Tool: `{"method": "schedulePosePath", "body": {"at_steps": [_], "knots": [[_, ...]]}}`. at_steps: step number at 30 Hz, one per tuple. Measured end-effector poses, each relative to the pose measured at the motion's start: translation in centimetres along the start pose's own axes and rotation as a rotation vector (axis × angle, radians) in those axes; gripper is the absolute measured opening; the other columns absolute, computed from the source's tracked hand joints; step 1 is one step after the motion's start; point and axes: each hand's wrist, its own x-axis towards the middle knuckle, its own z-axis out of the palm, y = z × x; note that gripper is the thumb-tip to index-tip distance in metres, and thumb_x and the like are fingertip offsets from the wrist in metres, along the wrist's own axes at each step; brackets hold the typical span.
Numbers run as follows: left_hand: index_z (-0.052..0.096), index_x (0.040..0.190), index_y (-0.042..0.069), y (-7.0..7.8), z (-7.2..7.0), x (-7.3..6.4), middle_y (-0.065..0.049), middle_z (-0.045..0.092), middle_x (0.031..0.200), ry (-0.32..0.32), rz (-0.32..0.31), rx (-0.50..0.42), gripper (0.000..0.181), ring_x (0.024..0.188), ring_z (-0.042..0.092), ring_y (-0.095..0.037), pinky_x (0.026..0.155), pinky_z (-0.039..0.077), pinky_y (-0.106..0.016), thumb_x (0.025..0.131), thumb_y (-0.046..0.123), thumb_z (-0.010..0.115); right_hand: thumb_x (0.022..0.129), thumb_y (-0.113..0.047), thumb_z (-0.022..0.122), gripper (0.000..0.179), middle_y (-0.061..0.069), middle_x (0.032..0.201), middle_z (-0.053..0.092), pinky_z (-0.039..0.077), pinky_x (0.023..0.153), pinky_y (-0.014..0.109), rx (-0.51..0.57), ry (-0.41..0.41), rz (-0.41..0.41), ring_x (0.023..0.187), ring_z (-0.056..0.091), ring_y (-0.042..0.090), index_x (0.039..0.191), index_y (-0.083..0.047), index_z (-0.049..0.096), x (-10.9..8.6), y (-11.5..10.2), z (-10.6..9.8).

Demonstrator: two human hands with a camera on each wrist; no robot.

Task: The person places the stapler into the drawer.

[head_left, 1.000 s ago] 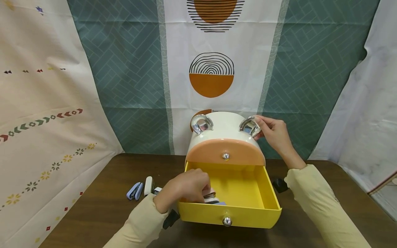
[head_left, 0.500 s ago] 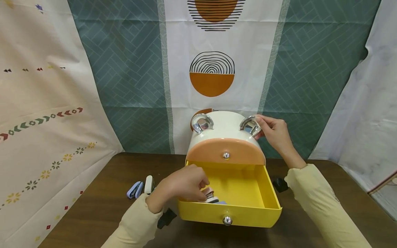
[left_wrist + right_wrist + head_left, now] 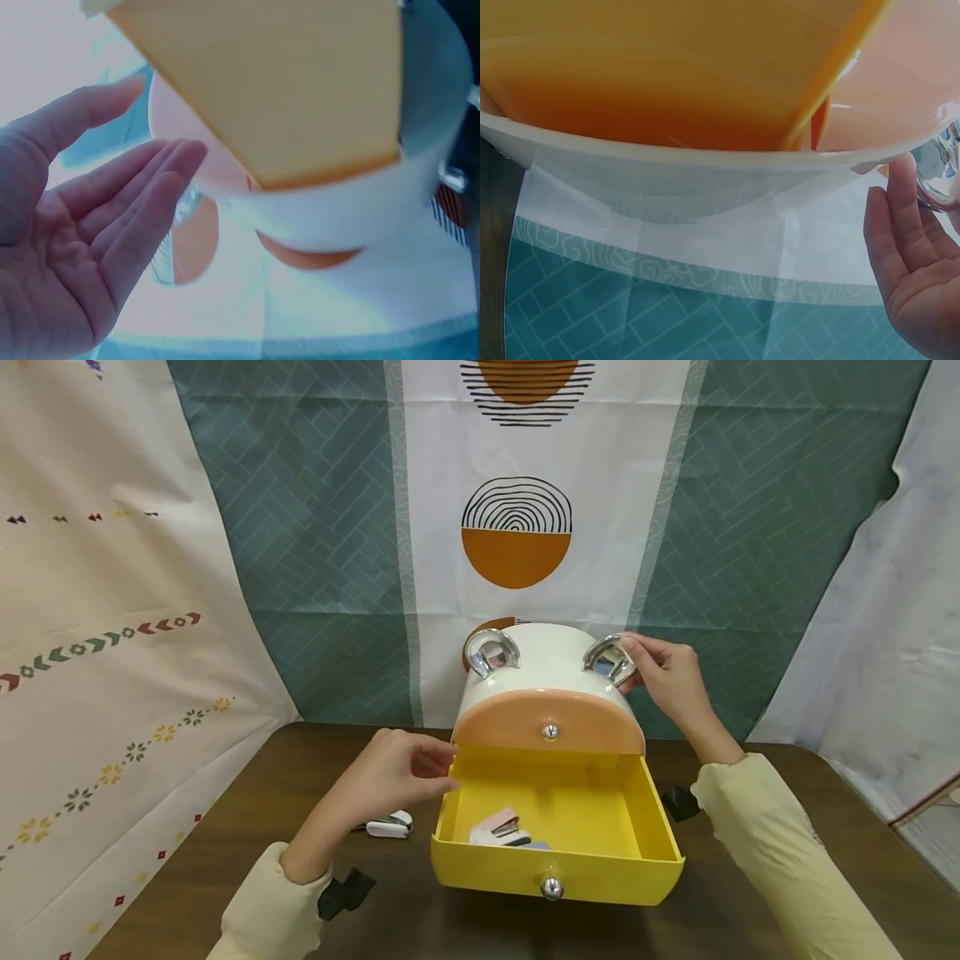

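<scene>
A small white drawer cabinet with two silver ears stands on the table, its yellow drawer pulled out. In the drawer's front left corner lie a pink-and-white stapler and a bluish piece beside it. My right hand pinches the cabinet's right silver ear between thumb and fingers. My left hand hovers left of the drawer, nothing in it, fingers and thumb apart, fingertips near the drawer's left rim. In the left wrist view the left hand has its fingers extended.
A white stapler lies on the brown table left of the drawer, partly behind the left wrist. The peach upper drawer with its round silver knob is closed. Patterned cloth hangs behind and at both sides.
My left hand has lifted out of the drawer and moved left, uncovering the pink-and-white stapler; it now hides the things on the table's left. The right hand stays on the ear.
</scene>
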Motion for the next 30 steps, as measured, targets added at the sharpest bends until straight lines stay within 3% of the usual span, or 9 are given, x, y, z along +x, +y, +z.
{"method": "schedulePosePath", "body": {"at_steps": [7,15,23,30], "knots": [[0.067,0.105,0.004,-3.4,-1.1,-2.1,-0.007,0.068,0.094,0.157,-0.14,-0.053,0.035,0.08,0.066,-0.015,0.067,0.052,-0.026,0.075,0.019,0.074,0.092,-0.021,0.052,0.036,-0.013,0.066,0.059,0.048,0.057,0.015,-0.019,-0.004,0.01,0.05,0.059,0.005,0.119,0.001,0.058,0.0,0.1,-0.1],[0.065,0.107,-0.001,-8.7,-2.0,-4.4,-0.013,0.068,0.095,0.215,-0.303,0.001,0.04,0.082,0.066,-0.019,0.067,0.052,-0.029,0.077,0.023,0.072,0.092,-0.021,0.052,0.036,-0.012,0.066,0.06,0.049,0.057,0.016,-0.004,-0.011,0.007,0.05,0.059,0.005,0.119,0.002,0.058,0.0,0.1,0.0],[0.062,0.107,-0.008,-13.2,-1.7,-5.7,-0.021,0.066,0.097,0.211,-0.418,0.076,0.045,0.085,0.065,-0.028,0.069,0.051,-0.036,0.076,0.022,0.073,0.092,-0.022,0.052,0.037,-0.012,0.065,0.059,0.048,0.057,0.015,-0.016,-0.003,0.001,0.049,0.059,0.004,0.118,0.003,0.058,-0.1,0.1,-0.2],[0.058,0.108,-0.013,-15.5,-1.4,-6.3,-0.024,0.064,0.098,0.157,-0.49,0.187,0.05,0.089,0.061,-0.035,0.072,0.049,-0.042,0.074,0.021,0.073,0.092,-0.023,0.052,0.037,0.002,0.072,0.063,0.049,0.058,0.016,-0.013,-0.016,0.024,0.051,0.059,0.007,0.12,0.0,0.058,0.0,0.0,-0.2]]}}
